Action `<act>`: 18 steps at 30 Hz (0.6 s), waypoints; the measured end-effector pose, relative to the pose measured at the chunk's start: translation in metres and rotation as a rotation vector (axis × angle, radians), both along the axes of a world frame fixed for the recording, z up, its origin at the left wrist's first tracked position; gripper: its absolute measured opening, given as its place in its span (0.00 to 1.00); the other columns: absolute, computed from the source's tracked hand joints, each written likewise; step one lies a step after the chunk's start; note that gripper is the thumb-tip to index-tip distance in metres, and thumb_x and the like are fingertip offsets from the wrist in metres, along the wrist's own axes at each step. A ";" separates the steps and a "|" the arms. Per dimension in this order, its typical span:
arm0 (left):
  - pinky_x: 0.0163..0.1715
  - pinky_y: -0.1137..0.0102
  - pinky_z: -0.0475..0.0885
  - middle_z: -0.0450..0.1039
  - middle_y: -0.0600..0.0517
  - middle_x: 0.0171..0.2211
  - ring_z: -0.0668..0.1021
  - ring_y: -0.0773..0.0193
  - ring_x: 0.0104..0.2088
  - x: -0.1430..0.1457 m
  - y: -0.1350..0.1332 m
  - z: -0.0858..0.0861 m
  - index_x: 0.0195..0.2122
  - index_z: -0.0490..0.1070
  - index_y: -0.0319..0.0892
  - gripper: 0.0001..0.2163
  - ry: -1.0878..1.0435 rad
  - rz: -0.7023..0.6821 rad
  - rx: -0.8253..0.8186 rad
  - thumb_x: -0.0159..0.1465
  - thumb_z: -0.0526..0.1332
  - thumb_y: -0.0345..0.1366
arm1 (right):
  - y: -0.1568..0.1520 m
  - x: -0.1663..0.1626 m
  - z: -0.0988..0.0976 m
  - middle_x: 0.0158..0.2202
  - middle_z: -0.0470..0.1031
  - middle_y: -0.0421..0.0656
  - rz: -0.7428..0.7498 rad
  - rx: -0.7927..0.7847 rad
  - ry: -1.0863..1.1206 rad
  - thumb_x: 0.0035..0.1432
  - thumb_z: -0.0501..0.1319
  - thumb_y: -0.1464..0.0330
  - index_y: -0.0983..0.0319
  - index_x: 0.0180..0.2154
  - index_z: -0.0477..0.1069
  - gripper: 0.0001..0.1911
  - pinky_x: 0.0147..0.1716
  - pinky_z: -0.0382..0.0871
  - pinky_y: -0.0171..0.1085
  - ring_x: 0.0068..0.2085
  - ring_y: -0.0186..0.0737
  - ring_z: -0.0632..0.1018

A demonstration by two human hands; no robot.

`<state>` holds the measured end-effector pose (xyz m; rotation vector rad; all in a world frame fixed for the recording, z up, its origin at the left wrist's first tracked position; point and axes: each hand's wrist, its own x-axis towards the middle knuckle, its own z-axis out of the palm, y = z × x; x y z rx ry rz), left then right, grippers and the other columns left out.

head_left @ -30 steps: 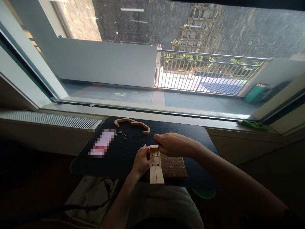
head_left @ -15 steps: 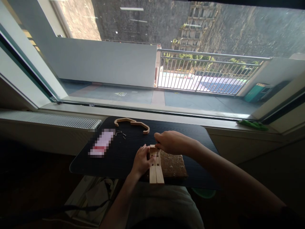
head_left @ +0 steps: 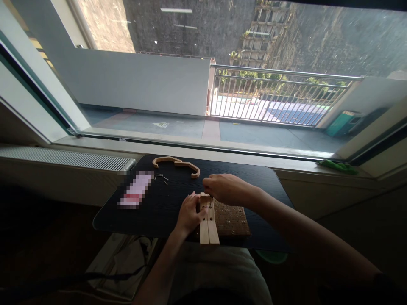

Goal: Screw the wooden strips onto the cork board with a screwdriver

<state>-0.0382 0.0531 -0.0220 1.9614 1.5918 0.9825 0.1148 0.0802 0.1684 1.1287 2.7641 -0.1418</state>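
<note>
Two pale wooden pieces point(head_left: 209, 231) lie side by side, with several dark holes along their upper part. They rest at the left of a brown, rough-faced block point(head_left: 231, 221). My left hand point(head_left: 190, 213) grips the pieces from the left, its thumb across their holes and its fingers along the far left side. Just above their far end, my right hand point(head_left: 227, 188) is closed, fingers curled downward. A small dark bit shows beneath its fingers, but what it holds is hidden.
The black table point(head_left: 127, 224) stands beneath the window. Toward its back lie two curved wooden pieces point(head_left: 190, 165), with several screws point(head_left: 161, 176) nearby. A blurred pink-white item point(head_left: 136, 190) lies at the left. Beside the table is a radiator point(head_left: 73, 159); a green cloth point(head_left: 338, 166) lies on the sill.
My right hand has shifted slightly left and its wrist has turned a little. My left hand and the wooden pieces stay where they were.
</note>
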 end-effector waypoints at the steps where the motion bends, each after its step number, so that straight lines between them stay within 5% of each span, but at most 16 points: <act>1: 0.62 0.50 0.64 0.77 0.44 0.51 0.72 0.46 0.60 0.000 0.000 0.000 0.47 0.74 0.43 0.16 0.001 0.002 0.000 0.57 0.63 0.34 | 0.000 0.000 -0.001 0.38 0.78 0.45 0.014 -0.004 0.013 0.70 0.52 0.67 0.62 0.40 0.71 0.10 0.24 0.53 0.35 0.33 0.38 0.77; 18: 0.61 0.50 0.64 0.78 0.46 0.48 0.72 0.47 0.60 0.000 0.000 0.001 0.45 0.73 0.44 0.14 0.005 -0.007 0.007 0.56 0.62 0.33 | 0.004 0.007 0.010 0.34 0.77 0.48 -0.028 -0.160 0.013 0.64 0.54 0.63 0.64 0.45 0.69 0.14 0.23 0.52 0.35 0.28 0.37 0.71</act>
